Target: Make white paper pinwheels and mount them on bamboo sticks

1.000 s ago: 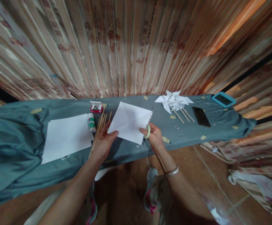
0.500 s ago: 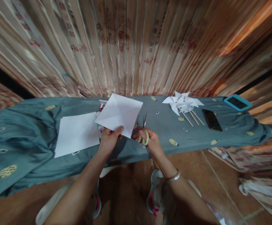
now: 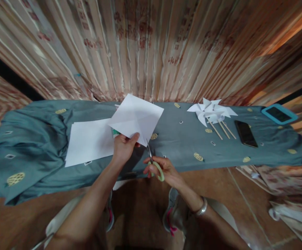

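A square white sheet of paper (image 3: 137, 116) with faint diagonal creases is held up over the table. My left hand (image 3: 124, 147) pinches its lower edge, thumb on top and fingers underneath. My right hand (image 3: 163, 169) grips a pair of scissors (image 3: 156, 170) with pale green handles. The scissors' blades point up and to the left, with their tips at the sheet's lower corner. Whether the blades have cut into the paper I cannot tell. Left of the held sheet, a stack of white paper (image 3: 89, 142) lies on the cloth.
Several white paper pinwheels (image 3: 210, 110) on wooden sticks lie at the right on the blue-green tablecloth (image 3: 177, 149). Beside them are a black phone (image 3: 246, 133) and a blue-framed tablet (image 3: 279, 114). A small green item (image 3: 115, 132) shows partly under the held sheet. Behind the table hangs a patterned curtain (image 3: 145, 52).
The scissors have tilted leftward and their tips have come to the sheet's lower corner. My right hand has moved lower. The view has shifted slightly, and my left hand keeps its hold.
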`<state>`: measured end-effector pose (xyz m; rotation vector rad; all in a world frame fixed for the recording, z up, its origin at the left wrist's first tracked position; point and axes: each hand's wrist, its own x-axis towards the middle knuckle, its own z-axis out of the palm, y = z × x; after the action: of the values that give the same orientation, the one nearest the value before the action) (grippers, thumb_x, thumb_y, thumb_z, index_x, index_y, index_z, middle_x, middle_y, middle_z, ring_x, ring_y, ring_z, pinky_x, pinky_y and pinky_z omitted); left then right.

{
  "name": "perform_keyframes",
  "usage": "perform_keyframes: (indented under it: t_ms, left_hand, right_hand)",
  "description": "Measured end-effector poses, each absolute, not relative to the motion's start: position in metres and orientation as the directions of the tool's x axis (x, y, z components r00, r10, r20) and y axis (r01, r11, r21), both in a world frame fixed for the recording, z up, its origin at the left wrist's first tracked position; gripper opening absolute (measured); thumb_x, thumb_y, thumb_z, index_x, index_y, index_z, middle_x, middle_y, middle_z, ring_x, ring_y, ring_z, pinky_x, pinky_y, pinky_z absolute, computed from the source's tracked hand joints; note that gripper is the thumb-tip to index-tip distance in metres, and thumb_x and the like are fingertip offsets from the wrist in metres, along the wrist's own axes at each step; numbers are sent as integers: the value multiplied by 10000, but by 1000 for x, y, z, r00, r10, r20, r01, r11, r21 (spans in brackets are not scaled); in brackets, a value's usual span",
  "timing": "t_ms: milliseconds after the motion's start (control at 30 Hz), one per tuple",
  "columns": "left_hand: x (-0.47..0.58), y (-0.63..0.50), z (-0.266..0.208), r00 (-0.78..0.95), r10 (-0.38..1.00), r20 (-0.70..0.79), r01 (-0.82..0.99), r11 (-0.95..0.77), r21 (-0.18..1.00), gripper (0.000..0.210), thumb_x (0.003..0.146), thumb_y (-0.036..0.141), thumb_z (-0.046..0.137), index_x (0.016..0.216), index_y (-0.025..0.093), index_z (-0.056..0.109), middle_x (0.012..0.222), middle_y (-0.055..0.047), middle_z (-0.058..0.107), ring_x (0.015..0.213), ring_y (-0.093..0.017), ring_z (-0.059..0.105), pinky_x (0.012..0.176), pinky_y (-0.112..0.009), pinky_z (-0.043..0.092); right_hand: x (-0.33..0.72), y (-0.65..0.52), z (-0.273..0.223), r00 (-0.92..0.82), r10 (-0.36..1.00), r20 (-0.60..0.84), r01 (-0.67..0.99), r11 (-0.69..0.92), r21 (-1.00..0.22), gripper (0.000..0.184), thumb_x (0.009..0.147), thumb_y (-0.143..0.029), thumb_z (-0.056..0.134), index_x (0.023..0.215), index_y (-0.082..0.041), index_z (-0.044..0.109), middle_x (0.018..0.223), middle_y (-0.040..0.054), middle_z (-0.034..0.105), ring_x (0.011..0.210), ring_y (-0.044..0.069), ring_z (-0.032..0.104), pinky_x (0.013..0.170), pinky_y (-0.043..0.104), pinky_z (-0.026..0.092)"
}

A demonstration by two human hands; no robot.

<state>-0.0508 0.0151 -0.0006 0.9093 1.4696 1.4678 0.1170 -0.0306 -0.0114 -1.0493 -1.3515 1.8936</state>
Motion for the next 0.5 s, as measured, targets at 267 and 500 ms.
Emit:
perform_keyframes:
  t_ms: [267,500]
  left_hand:
    - [-45,11,1,-359,927,-105,-157,51,986,169,587,285,716,674,147,669,609,-22,669,499,-173,597,457,-281,510]
    - [-44,10,1,-348,932,-97,-156,45,987,193,593,293,706,702,138,668,643,-34,678,531,-176,611,461,-277,523]
  right_hand:
    - [117,-29,-11,-522,816,-247,-18,-300,-954,442,691,-582,691,846,-170,655,622,-9,652,507,96,567,429,179,395]
    - [116,-29,-11,-530,815,-234,-29,-293,-956,454,685,-597,689,830,-168,652,607,-8,648,502,94,554,429,177,394]
